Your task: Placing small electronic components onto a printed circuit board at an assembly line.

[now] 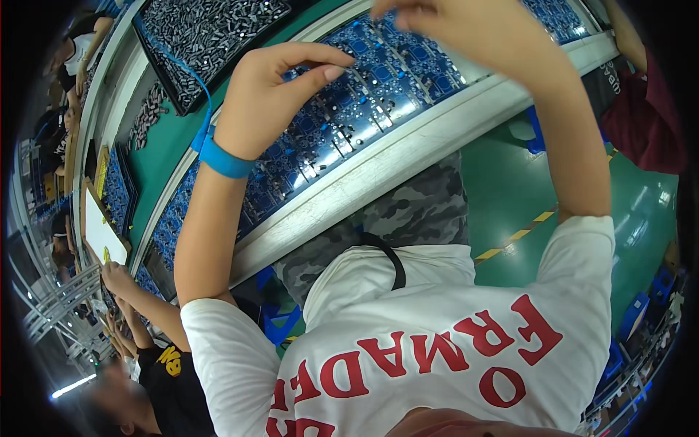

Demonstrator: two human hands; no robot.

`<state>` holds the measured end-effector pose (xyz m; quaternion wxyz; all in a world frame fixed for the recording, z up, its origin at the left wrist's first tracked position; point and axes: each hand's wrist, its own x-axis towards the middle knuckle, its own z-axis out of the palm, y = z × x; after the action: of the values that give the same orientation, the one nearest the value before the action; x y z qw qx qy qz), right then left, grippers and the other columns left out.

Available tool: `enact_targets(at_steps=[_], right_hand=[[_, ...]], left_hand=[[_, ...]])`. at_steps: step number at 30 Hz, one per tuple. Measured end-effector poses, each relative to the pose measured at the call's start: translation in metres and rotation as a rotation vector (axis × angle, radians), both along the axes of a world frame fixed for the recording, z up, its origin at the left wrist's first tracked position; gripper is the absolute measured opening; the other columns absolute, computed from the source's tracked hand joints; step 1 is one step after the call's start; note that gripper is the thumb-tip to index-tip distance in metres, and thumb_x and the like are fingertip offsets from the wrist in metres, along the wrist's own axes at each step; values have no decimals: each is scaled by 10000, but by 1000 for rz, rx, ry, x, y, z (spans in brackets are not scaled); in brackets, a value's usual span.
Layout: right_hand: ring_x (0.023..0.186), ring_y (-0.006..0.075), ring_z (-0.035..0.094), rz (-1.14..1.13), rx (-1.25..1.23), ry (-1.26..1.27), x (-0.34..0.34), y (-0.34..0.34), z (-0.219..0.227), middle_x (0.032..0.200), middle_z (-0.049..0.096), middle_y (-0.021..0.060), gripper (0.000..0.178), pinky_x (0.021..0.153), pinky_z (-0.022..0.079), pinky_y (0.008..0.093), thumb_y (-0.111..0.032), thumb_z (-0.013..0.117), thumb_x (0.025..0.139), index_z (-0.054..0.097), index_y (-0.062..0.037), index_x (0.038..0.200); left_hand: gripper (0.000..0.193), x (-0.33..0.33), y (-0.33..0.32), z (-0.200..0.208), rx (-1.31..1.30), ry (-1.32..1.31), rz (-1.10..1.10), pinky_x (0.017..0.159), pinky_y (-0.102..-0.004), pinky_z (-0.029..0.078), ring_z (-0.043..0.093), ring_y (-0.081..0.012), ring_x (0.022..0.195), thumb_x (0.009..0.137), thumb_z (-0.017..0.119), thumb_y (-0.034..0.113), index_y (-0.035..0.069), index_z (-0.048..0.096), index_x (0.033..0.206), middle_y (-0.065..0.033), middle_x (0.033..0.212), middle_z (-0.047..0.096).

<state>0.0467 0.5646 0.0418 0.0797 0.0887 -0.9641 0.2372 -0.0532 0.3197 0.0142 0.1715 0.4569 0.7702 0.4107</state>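
Observation:
My left hand (266,98) wears a blue wrist strap (224,157) with a coiled blue cord. Its thumb and forefinger are pinched together just above a blue circuit board (331,135); whatever lies between the fingertips is too small to name. Farther right, my right hand (466,33) hangs over the boards with curled fingers, partly cut off by the top edge. What those fingers hold, if anything, cannot be made out. Several blue boards, dotted with small parts and bright solder strips, lie in a row along the line.
A black tray (211,36) full of small dark cylindrical components stands beyond my left hand, with loose ones (149,115) beside it. A pale metal rail (364,171) edges the line nearest me. Co-workers sit at left; a maroon-sleeved person (644,116) is at right.

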Motion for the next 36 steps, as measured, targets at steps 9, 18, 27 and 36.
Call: enact_targets(at_steps=[9,18,27,36], right_hand=[[853,370,723,-35,-38,220,-149,7,-45,898,751,197,245,800,578,450,-295,735,822,813,-82,914],[844,361,723,-408,-125,-206,-166,-19,-13,876,755,169,152,803,577,461,-229,716,810,802,-105,831],[842,346,716,-176,-379,290,-145,10,-61,857,746,167,160,793,569,451,-194,677,848,788,-84,815],[834,347,713,-156,-320,403,-146,13,-61,889,748,174,220,766,561,432,-256,707,839,771,-48,877]], left_hand=[[112,38,22,-6,-50,269,-92,834,-360,483,655,-253,899,873,754,95,72,778,980,-60,932,719],[110,56,26,-23,-52,662,-152,861,-400,378,572,-239,924,831,752,86,128,751,932,-10,914,653],[125,55,30,-25,-13,686,-194,860,-407,379,575,-237,926,831,762,78,119,742,947,-16,922,649],[45,62,27,-20,-94,986,-236,852,-415,402,577,-216,899,775,698,148,140,695,820,-5,852,603]])
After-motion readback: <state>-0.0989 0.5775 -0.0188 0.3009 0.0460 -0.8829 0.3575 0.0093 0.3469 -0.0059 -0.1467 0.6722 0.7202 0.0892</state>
